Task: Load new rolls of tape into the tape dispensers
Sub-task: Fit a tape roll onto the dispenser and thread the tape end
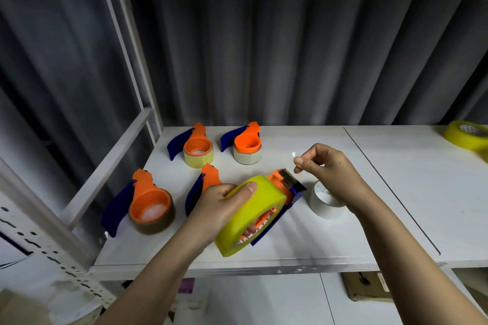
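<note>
Yellow tape roll (250, 215) sits loaded on an orange-and-blue dispenser (286, 187), held tilted above the white shelf (396, 179); its long axis slants from the near edge of the shelf up toward the back right, with the dark cutter blade at the far upper end. The left hand (219, 206) grips the roll, thumb lying across its yellow rim and fingers curled into the core. Just beyond the blade, the right hand (324, 166) hovers with thumb and forefinger pinched together; whether a tape end lies between them cannot be told. Right of the held dispenser a white tape roll (323, 202) lies flat, printing on its core too blurred to read. Left of it and behind stand four more loaded dispensers (150, 203). Another yellow roll (464, 134) lies far right
</note>
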`<state>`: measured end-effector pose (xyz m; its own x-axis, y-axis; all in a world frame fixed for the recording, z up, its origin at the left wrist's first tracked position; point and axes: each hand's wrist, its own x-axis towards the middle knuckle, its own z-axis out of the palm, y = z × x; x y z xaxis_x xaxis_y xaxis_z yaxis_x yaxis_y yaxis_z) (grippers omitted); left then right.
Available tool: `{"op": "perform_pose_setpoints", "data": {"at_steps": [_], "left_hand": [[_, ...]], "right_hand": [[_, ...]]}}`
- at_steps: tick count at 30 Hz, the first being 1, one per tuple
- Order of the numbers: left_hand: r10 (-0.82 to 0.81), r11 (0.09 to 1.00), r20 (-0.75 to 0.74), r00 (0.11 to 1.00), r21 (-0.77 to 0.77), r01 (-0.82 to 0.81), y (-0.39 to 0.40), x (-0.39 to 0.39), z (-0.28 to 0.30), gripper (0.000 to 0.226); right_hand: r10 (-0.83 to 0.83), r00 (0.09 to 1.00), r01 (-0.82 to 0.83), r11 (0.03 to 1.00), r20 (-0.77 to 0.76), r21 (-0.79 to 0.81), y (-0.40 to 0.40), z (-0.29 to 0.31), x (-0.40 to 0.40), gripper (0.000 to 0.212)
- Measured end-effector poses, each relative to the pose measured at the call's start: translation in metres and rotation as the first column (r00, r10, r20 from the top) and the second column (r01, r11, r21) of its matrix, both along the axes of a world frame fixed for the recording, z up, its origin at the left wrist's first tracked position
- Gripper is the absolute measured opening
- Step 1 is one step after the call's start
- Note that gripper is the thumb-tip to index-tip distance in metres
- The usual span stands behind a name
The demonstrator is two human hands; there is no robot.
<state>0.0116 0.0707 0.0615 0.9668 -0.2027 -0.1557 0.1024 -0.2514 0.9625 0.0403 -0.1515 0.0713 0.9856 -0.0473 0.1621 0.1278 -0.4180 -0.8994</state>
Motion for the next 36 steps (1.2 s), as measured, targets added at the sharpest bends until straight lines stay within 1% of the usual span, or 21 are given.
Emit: {"op": "perform_pose_setpoints", "data": {"at_steps": [3,6,8,10,12,15,17,18,19,21,22,24,25,26,28,30,32,34,36], "left_hand": [[-0.028,1.0,0.05,0.998,-0.002,0.028,0.003,-0.001,0.005,0.059],[-0.024,0.999,0.056,0.998,-0.02,0.025,0.005,-0.001,0.006,0.069],[0.012,1.0,0.05,0.999,-0.025,-0.011,0.005,-0.003,0.005,0.063],[0.091,0.995,0.039,0.995,-0.045,-0.09,0.006,-0.005,0.003,0.048],[0.099,0.993,0.027,0.995,-0.07,-0.097,0.008,-0.005,0.003,0.041],[0.067,0.996,0.045,0.997,-0.054,-0.064,0.011,-0.005,0.005,0.045],[0.022,0.999,0.065,0.998,-0.027,-0.021,0.015,-0.005,0.007,0.059],[-0.004,1.0,0.068,0.998,-0.017,0.005,0.017,-0.006,0.008,0.062],[-0.02,1.0,0.066,0.998,-0.018,0.021,0.019,-0.007,0.008,0.059],[-0.006,0.999,0.042,0.999,-0.047,0.008,0.023,-0.007,0.005,0.037],[0.006,0.998,0.03,1.0,-0.065,-0.004,0.024,-0.007,0.005,0.027],[0.01,0.998,0.022,1.0,-0.07,-0.008,0.026,-0.005,0.003,0.02],[0.008,0.998,0.023,1.0,-0.064,-0.007,0.028,-0.005,0.002,0.018],[0.008,0.998,0.025,1.0,-0.063,-0.007,0.03,-0.005,0.002,0.018],[0.009,0.998,0.024,1.0,-0.06,-0.008,0.033,-0.006,0.004,0.018],[0.007,0.998,0.024,1.0,-0.061,-0.005,0.036,-0.006,0.007,0.021],[-0.017,0.998,0.021,1.0,-0.067,0.019,0.039,-0.005,0.007,0.026],[-0.028,0.997,0.024,0.999,-0.065,0.029,0.041,-0.004,0.008,0.033],[-0.033,0.997,0.02,0.999,-0.066,0.034,0.043,-0.003,0.007,0.036]], "right_hand": [[0.083,0.996,-0.082,0.996,-0.037,0.028,-0.002,0.009,0.003,0.015],[0.121,0.991,-0.119,0.992,-0.052,0.046,-0.001,0.01,0.005,0.015],[0.076,0.996,-0.075,0.996,-0.035,0.046,-0.002,0.007,0.005,0.015],[-0.019,1.0,0.019,0.999,-0.008,0.045,-0.008,0.003,0.006,0.016],[-0.068,0.998,0.068,0.996,0.002,0.052,-0.011,0.003,0.006,0.016],[-0.072,0.997,0.072,0.997,-0.004,0.032,-0.011,0.003,0.009,0.016],[-0.062,0.998,0.062,0.998,-0.013,0.018,-0.012,0.005,0.011,0.017],[-0.052,0.998,0.052,0.999,-0.025,-0.002,-0.013,0.006,0.012,0.017],[-0.039,0.998,0.038,0.999,-0.042,-0.031,-0.015,0.007,0.012,0.018],[0.0,0.998,-0.003,0.998,-0.057,-0.061,-0.017,0.008,0.011,0.018],[0.015,0.999,-0.017,0.998,-0.038,-0.053,-0.017,0.009,0.01,0.017],[0.021,0.997,-0.018,0.999,0.074,-0.039,-0.016,0.009,0.004,0.011],[0.018,0.988,-0.01,0.999,0.154,-0.052,-0.015,0.009,0.001,0.013],[0.023,0.972,-0.003,0.996,0.236,-0.084,-0.014,0.009,-0.002,0.02],[0.077,0.917,0.008,0.978,0.392,-0.21,-0.011,0.012,-0.009,0.033],[0.192,0.829,0.044,0.914,0.526,-0.403,-0.01,0.015,-0.015,0.035],[0.355,0.721,0.124,0.779,0.595,-0.614,-0.014,0.015,-0.016,0.03],[0.501,0.656,0.19,0.615,0.565,-0.766,-0.016,0.013,-0.017,0.03],[0.592,0.632,0.198,0.501,0.5,-0.843,-0.017,0.012,-0.02,0.031]]}}
